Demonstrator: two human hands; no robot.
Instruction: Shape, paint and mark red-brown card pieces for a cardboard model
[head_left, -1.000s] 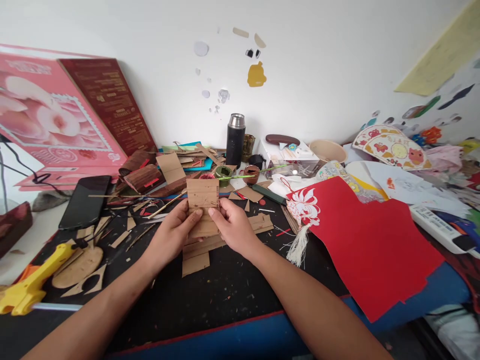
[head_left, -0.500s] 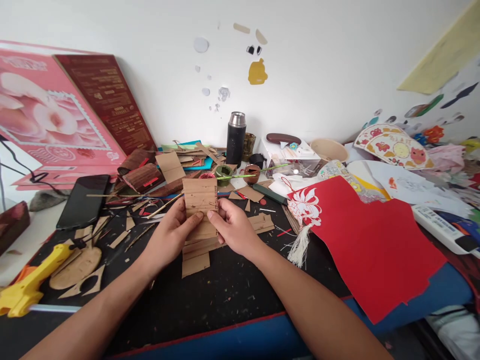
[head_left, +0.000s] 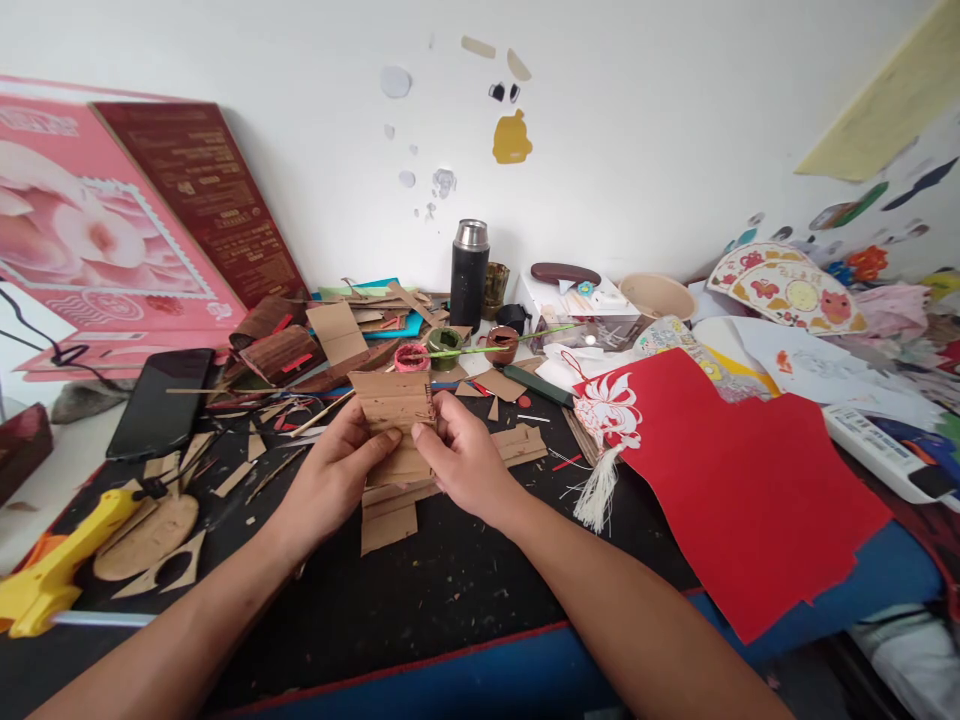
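Observation:
A creased piece of brown cardboard [head_left: 394,400] is held up between both hands over the middle of the black mat. My left hand [head_left: 349,452] grips its left edge, thumb flat on the near face and fingers behind. On the right edge, my right hand [head_left: 466,455] pinches it the same way, the two thumbs close together. The top of the piece leans away from me. Beneath it, more cardboard scraps [head_left: 390,525] lie on the mat, partly hidden by the held piece and the hands.
At left lie a yellow glue gun [head_left: 71,570], a black phone [head_left: 161,400] and cardboard offcuts. Behind stand a black thermos [head_left: 469,280] and small paint pots [head_left: 445,348]. A red sheet [head_left: 757,480] with a white tassel [head_left: 598,495] covers the right side.
The cardboard's upper part has tipped back and lower, uncovering the pink pot behind it. Both hands keep their grip. The whole view has shifted slightly.

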